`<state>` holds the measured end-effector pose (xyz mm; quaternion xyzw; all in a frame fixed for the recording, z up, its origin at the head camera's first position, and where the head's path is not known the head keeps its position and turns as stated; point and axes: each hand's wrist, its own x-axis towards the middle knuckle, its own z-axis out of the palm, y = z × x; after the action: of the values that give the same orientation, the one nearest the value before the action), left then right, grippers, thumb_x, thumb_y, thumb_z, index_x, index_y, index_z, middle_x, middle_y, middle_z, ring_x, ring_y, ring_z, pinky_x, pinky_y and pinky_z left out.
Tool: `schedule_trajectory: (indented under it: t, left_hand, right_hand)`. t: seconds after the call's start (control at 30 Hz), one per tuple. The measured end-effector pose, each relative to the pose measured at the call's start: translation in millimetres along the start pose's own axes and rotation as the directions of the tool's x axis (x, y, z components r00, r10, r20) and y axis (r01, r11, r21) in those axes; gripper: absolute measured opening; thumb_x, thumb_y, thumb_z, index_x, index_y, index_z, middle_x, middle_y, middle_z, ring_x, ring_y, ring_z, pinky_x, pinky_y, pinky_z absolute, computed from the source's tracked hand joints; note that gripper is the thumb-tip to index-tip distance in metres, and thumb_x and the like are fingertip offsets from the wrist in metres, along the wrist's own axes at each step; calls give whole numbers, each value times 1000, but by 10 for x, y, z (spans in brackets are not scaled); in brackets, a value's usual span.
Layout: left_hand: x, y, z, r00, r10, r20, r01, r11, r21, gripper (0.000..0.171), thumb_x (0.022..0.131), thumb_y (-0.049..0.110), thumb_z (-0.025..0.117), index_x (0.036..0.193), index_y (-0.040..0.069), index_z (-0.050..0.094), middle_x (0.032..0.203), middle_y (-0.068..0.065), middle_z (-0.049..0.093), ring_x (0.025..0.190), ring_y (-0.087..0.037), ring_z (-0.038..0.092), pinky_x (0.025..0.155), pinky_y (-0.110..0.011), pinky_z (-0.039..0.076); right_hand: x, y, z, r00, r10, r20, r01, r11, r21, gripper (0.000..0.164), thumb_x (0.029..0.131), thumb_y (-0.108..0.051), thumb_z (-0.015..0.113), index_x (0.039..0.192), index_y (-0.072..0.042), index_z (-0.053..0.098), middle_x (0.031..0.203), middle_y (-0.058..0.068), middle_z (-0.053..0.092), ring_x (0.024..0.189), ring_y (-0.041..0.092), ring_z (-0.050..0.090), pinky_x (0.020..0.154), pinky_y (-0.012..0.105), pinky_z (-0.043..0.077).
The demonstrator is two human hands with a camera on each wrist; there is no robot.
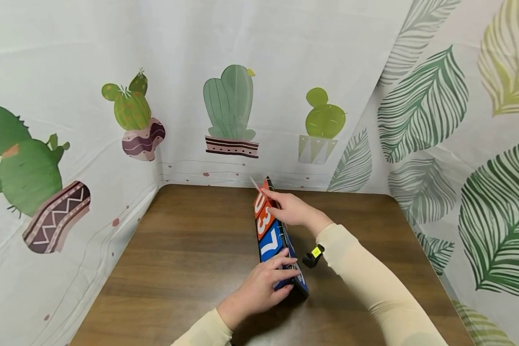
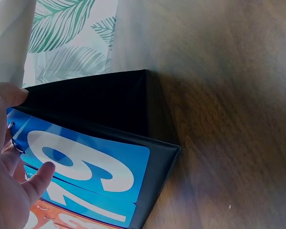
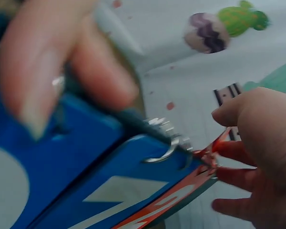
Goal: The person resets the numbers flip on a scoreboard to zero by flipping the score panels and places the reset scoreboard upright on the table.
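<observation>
A black tabletop flip scoreboard stands like a tent on the table, its ringed spine running away from me. Blue number cards hang at the near end and red number cards at the far end. My left hand grips the spine at the near end, thumb on one side and fingers over the other. At the far end, my right hand pinches a lifted red card, which appears nearly edge-on in the head view. Metal rings along the spine hold the cards.
The brown wooden table surrounds the scoreboard. Behind it hangs a white curtain printed with cacti, and a leaf-print curtain stands at the right. A black wrist device with a yellow mark sits at my right cuff.
</observation>
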<state>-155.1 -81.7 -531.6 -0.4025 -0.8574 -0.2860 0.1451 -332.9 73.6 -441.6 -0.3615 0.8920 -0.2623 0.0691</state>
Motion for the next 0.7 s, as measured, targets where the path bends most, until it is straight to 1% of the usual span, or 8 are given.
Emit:
schedule_trajectory:
  t: [0.03,0.07,0.17,0.23,0.3,0.43,0.6,0.7]
  left_hand:
    - [3,2,1,1000,-2,0,2,1000,-4,33,94,24,75,126,22,75,144,2,62,148,-30,48,113,-49,48]
    - [5,4,1,1000,-5,0,5,1000,-6,33,93,24,75,126,22,75,144,2,62,148,-30,48,114,-49,48]
    - [8,11,-5,1000,-7,2,7,1000,2,33,93,24,75,126,22,75,144,2,62,147,-31,48,113,-50,49]
    - [6,13,-10,1000,-15,10,15,1000,3,33,94,25,75,127,23,74,144,2,62,147,-31,48,112,-51,49]
    - [4,14,-9,1000,-23,19,23,1000,2,33,94,26,75,128,23,74,145,3,61,148,-30,48,111,-51,49]
    - [3,16,-9,999,-28,23,28,1000,-7,33,95,26,74,128,23,74,146,3,61,149,-29,47,112,-52,49]
    - [3,15,-3,1000,-7,-1,7,1000,7,33,94,24,75,127,22,74,144,2,62,147,-31,48,111,-51,50]
    - [3,16,-2,1000,-8,-2,8,1000,-4,33,94,24,75,126,21,74,144,2,62,147,-31,49,111,-51,50]
  right_hand:
    - [3,-1,26,1000,-15,-8,15,999,-38,63,103,-30,58,161,-18,36,149,11,59,113,23,66,101,43,55]
    - [6,2,47,999,-33,-16,31,997,-71,62,103,-29,59,161,-19,38,150,10,59,114,24,66,101,43,55]
    - [10,14,95,997,-71,-35,66,988,-140,59,102,-28,63,157,-18,45,153,8,56,126,25,63,109,44,51]
    - [7,26,125,996,-77,-37,69,981,-182,58,101,-29,65,155,-18,48,158,8,51,137,27,58,115,46,47]
    - [-1,39,154,998,-66,-25,58,973,-224,56,101,-32,66,153,-20,50,160,7,48,144,28,52,119,47,43]
    - [-6,51,198,999,-39,-6,36,953,-301,52,100,-36,66,149,-22,56,162,7,46,148,30,47,121,47,40]
    - [8,49,219,999,-42,28,50,934,-354,41,99,-34,68,138,-19,68,162,8,45,150,34,44,122,48,38]
    - [16,44,215,997,-37,63,58,926,-374,36,100,-34,67,132,-18,73,162,8,45,151,37,41,123,48,37]
